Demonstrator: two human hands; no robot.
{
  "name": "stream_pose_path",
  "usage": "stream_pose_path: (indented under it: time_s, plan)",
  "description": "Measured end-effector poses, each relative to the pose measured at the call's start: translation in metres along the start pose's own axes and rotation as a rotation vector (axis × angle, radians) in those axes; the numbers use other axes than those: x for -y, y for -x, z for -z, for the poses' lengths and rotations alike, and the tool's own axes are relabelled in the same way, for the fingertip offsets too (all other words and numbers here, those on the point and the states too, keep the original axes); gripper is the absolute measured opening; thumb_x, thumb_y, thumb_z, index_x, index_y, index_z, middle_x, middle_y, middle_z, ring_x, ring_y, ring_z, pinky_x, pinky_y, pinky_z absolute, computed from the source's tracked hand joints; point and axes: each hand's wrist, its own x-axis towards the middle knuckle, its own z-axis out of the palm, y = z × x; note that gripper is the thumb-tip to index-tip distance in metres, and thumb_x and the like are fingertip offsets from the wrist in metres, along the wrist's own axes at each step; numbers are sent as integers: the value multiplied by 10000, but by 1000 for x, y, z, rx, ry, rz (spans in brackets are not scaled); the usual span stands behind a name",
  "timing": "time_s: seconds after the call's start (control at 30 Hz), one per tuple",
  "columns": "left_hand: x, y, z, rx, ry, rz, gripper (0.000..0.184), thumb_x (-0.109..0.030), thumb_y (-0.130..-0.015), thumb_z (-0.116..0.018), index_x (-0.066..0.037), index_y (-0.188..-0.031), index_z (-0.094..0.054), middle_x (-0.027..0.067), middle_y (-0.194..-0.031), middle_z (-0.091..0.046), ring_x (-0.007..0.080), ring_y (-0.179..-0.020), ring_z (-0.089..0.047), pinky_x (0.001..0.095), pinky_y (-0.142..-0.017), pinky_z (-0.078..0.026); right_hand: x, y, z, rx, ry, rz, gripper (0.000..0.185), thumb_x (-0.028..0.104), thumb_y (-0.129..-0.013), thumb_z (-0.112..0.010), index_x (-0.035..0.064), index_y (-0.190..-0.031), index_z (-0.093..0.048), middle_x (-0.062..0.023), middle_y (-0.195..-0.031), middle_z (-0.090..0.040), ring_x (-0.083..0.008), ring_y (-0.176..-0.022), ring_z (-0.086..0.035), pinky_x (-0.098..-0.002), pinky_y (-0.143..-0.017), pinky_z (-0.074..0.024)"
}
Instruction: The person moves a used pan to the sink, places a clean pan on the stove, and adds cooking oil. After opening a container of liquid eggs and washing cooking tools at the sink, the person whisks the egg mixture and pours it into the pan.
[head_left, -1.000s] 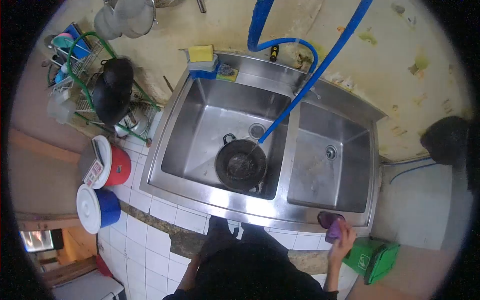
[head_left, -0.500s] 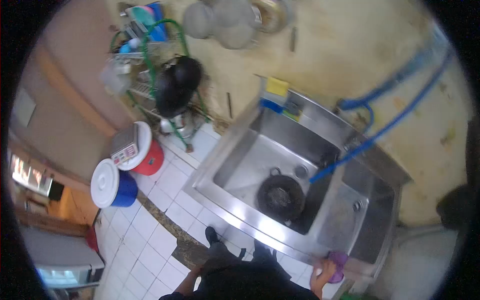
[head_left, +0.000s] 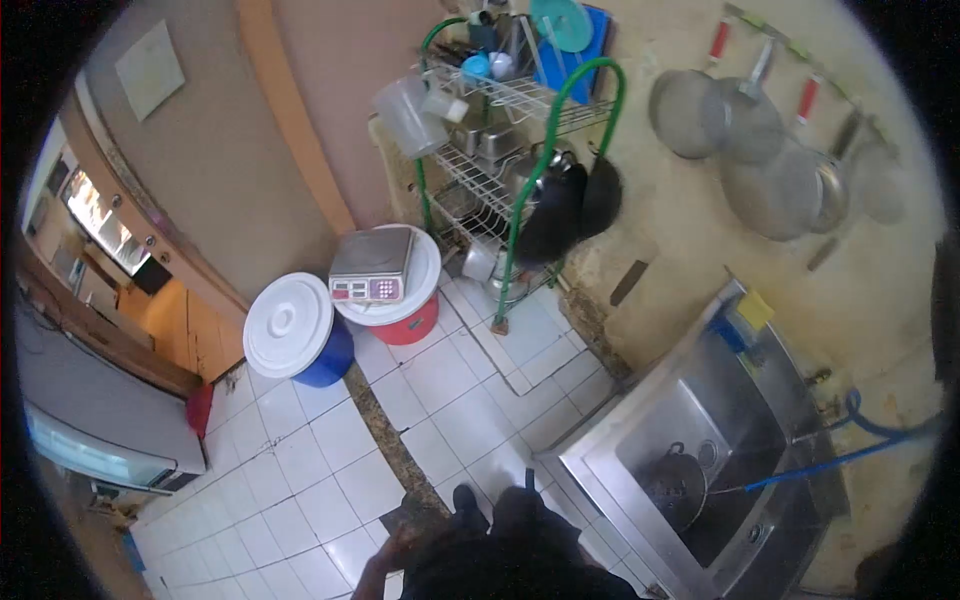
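My left hand (head_left: 400, 548) hangs low beside my dark clothing at the bottom edge, over the tiled floor. Its fingers are too indistinct to show whether it is open or closed. My right hand is out of view. To the right stands a steel sink (head_left: 622, 522); a dark round pan (head_left: 672, 490) lies in its large basin. A blue hose (head_left: 835, 465) reaches over the sink, its end pointing toward the pan.
White floor tiles (head_left: 350, 490) spread ahead. A blue bucket (head_left: 328, 362) and a red bucket (head_left: 412, 326) with white lids stand by the wall, a scale (head_left: 372, 262) on the red one. A green-framed rack (head_left: 522, 195) holds kitchenware. Strainers (head_left: 775, 185) hang above the sink.
My view has swung left, so the sink now sits farther right and lower. My right hand, earlier on a purple cloth at the sink's edge, has left the view.
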Motion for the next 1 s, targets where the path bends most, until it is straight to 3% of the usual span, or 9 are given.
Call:
stream_pose_path:
  time_s: [0.13, 0.27, 0.43, 0.57, 0.63, 0.73, 0.83, 0.87, 1.0]
  plan:
    - [-84, -16, 33, 279, 125, 44, 813, -730, -782, -328, -136, -1337, -347, 113, -1163, -517, 228, -917, -532, 375, -762, -441, 64, -74, -28, -8, -103, -178, 744, 657, -834, -273, 100, -1310, -401, -153, -1230, -506, -260, -1135, -469, -388, -987, -328]
    - [-155, -35, 16, 105, -17, 47, 692, -657, -834, -352, -145, -1299, -386, 84, -1044, -580, 192, -724, -512, 323, -654, -430, 173, -179, -71, -94, 92, -30, 723, 660, -839, -284, 129, -1314, -401, -205, -1212, -502, -278, -1055, -507, -424, -917, -369]
    - [-181, -110, 48, -73, -192, 193, 489, -559, -849, -444, -219, -1194, -507, 62, -1095, -563, 257, -974, -506, 437, -795, -423, 250, -403, -107, -233, 501, 499, 485, 454, -863, -431, 92, -1163, -550, -78, -1108, -591, -221, -1053, -513, -426, -904, -338]
    - [-270, -145, 0, -272, -358, 101, 467, -547, -848, -457, -256, -1210, -496, 70, -1151, -536, 289, -1079, -442, 475, -873, -368, 403, -438, -199, -139, 309, 184, 437, 430, -867, -433, 52, -1022, -589, -110, -1023, -628, -185, -830, -619, -263, -696, -452]
    - [-319, -152, -20, -358, -502, 30, 458, -541, -847, -463, -274, -1219, -490, 73, -1178, -523, 305, -1132, -409, 494, -912, -340, 436, -522, -193, -107, 378, 533, 381, 412, -847, -522, 55, -961, -587, -97, -874, -638, -174, -735, -622, -290, -643, -487]
    - [-381, -170, -54, -458, -755, -128, 448, -532, -847, -473, -302, -1231, -481, 79, -1220, -502, 328, -1211, -361, 522, -970, -298, 525, -597, -193, -354, 1372, 961, 266, 343, -866, -487, 94, -839, -576, -82, -801, -601, -237, -764, -594, -365, -692, -474]
    - [-408, -201, -79, -492, -976, -286, 478, -480, -810, -545, -238, -1219, -499, 162, -1283, -413, 381, -1215, -357, 547, -940, -338, 576, -685, -171, -439, 1351, 1070, 120, 180, -810, -508, 95, -862, -576, -156, -812, -608, -329, -777, -595, -421, -712, -474]
    - [-413, -214, -81, -519, -1123, -409, 516, -432, -773, -614, -164, -1203, -520, 243, -1333, -330, 425, -1193, -370, 563, -891, -392, 586, -713, -153, -626, 1995, 1106, 165, 157, -760, -542, 92, -904, -591, -158, -832, -605, -342, -746, -583, -459, -725, -457]
    - [-429, -268, -75, -434, -1394, -385, 667, -498, -661, -646, -266, -1260, -466, 178, -1455, -66, 552, -1244, -106, 685, -945, -207, 660, -711, -207, -655, 1932, 955, 355, 104, -751, -531, 68, -1102, -570, -179, -1167, -487, -332, -1081, -458, -513, -937, -337]
